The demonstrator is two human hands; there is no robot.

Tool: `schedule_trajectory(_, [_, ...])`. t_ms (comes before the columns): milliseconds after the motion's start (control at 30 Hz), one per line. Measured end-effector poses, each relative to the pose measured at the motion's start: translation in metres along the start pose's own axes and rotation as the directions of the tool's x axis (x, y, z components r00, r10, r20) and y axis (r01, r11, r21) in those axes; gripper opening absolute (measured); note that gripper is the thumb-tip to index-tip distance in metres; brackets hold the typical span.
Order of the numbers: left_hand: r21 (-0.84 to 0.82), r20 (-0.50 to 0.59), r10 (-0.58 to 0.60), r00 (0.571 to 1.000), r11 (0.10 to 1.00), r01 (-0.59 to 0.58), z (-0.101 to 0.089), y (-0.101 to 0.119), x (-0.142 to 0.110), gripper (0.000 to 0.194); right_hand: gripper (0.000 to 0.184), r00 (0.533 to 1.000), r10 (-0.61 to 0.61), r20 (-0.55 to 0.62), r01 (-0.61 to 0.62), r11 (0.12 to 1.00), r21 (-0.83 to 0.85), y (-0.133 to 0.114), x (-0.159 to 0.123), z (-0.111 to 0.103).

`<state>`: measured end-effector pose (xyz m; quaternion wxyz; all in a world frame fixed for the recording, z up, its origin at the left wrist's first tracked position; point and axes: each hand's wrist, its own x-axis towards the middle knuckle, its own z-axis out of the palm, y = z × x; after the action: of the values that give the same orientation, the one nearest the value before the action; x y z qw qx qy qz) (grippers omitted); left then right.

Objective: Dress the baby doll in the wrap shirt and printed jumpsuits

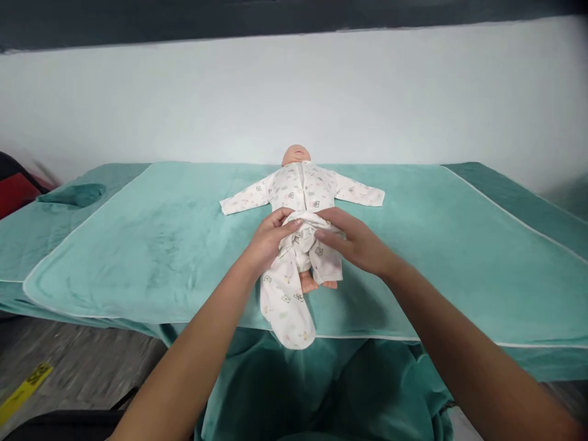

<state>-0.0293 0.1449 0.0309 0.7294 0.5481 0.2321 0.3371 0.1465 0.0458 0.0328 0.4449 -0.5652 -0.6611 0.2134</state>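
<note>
A baby doll lies on its back on the padded table, its head toward the wall. It wears a white printed long-sleeved top with both sleeves spread out sideways. Over its lower body, white printed baby pants are bunched at the waist, one leg hanging toward me past the table edge. My left hand pinches the left side of the waistband between thumb and fingers. On the other side of the same waistband, my right hand has its fingers closed on the cloth. The doll's feet show beneath the pants.
A pale green plush cover with white piping spreads across the table. Behind it stands a white wall. A red and black object is at the far left. Yellow tape marks the grey floor.
</note>
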Motion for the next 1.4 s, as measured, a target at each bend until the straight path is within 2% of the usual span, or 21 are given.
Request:
schedule_trajectory(100, [-0.009,-0.055,0.072,0.996,0.997,-0.073,0.015,0.005,0.008,0.026,0.027,0.986,0.147,0.083,-0.145,0.989,-0.037,-0.018,0.024,0.000])
schedule_trajectory(200, [0.027,-0.053,0.067,0.996,0.997,-0.066,0.018,0.011,0.014,0.026,0.027,0.969,0.218,0.117,-0.231,0.966,0.115,-0.007,0.053,-0.006])
schedule_trajectory(300, [0.069,-0.006,-0.014,1.000,0.997,0.014,0.004,0.007,0.014,0.031,0.021,0.961,0.222,0.162,-0.269,0.881,0.388,0.019,0.076,-0.009])
schedule_trajectory(433, [0.021,0.115,-0.113,0.987,0.994,0.111,-0.019,-0.009,0.012,0.041,0.029,0.965,0.146,0.218,-0.259,0.674,0.692,0.052,0.087,0.005])
schedule_trajectory(500, [-0.026,0.092,-0.110,0.990,0.993,0.112,-0.024,-0.016,0.014,0.037,0.029,0.974,0.122,0.190,-0.224,0.606,0.763,0.063,0.084,0.010])
schedule_trajectory(533, [-0.039,0.054,-0.097,0.994,0.994,0.099,-0.025,-0.018,0.016,0.034,0.027,0.976,0.127,0.179,-0.219,0.600,0.770,0.066,0.083,0.010])
schedule_trajectory(600, [-0.039,-0.050,-0.060,0.997,0.998,0.058,-0.022,-0.020,0.022,0.030,0.024,0.968,0.138,0.210,-0.249,0.639,0.728,0.070,0.080,0.006])
schedule_trajectory(667, [-0.034,-0.160,-0.003,0.987,0.999,-0.003,-0.017,-0.022,0.030,0.027,0.028,0.940,0.104,0.325,-0.298,0.715,0.632,0.069,0.078,-0.002])
schedule_trajectory(767, [-0.034,-0.274,0.057,0.960,0.997,-0.069,-0.008,-0.023,0.038,0.026,0.032,0.825,0.035,0.564,-0.335,0.834,0.439,0.058,0.078,-0.011])
schedule_trajectory(833, [-0.017,-0.313,0.046,0.948,0.998,-0.054,-0.004,-0.023,0.037,0.029,0.031,0.774,0.066,0.629,-0.346,0.877,0.334,0.050,0.075,-0.011])
schedule_trajectory(867, [0.002,-0.332,0.033,0.943,0.999,-0.034,-0.003,-0.023,0.034,0.030,0.030,0.782,0.095,0.615,-0.354,0.881,0.313,0.048,0.072,-0.009])
schedule_trajectory(933, [0.066,-0.355,0.002,0.935,0.998,0.022,-0.001,-0.020,0.025,0.031,0.031,0.845,0.152,0.512,-0.373,0.855,0.362,0.047,0.066,-0.003])
schedule_trajectory(1033, [0.212,-0.300,-0.041,0.953,0.971,0.108,0.003,-0.012,0.006,0.033,0.031,0.917,0.228,0.327,-0.381,0.744,0.549,0.053,0.059,0.006])
schedule_trajectory(1133, [0.349,-0.166,-0.116,0.979,0.922,0.168,0.012,-0.005,-0.012,0.040,0.027,0.934,0.249,0.258,-0.358,0.655,0.665,0.060,0.056,0.011])
schedule_trajectory(1167, [0.359,-0.155,-0.136,0.979,0.915,0.184,0.015,-0.005,-0.016,0.042,0.026,0.936,0.244,0.253,-0.351,0.647,0.677,0.061,0.055,0.010])
schedule_trajectory(1233, [0.297,-0.213,-0.147,0.966,0.932,0.207,0.021,-0.010,-0.021,0.037,0.028,0.936,0.217,0.278,-0.351,0.663,0.661,0.061,0.055,0.008])
schedule_trajectory(1300, [0.179,-0.334,-0.103,0.937,0.969,0.171,0.022,-0.018,-0.021,0.028,0.032,0.903,0.150,0.403,-0.377,0.729,0.572,0.057,0.055,0.002])
schedule_trajectory(1333, [0.129,-0.399,-0.070,0.914,0.983,0.131,0.022,-0.022,-0.020,0.025,0.035,0.863,0.112,0.492,-0.386,0.775,0.501,0.054,0.056,-0.001])
schedule_trajectory(1400, [0.074,-0.507,-0.006,0.862,0.996,0.050,0.021,-0.027,-0.019,0.016,0.037,0.756,0.061,0.652,-0.374,0.858,0.352,0.048,0.057,-0.005])
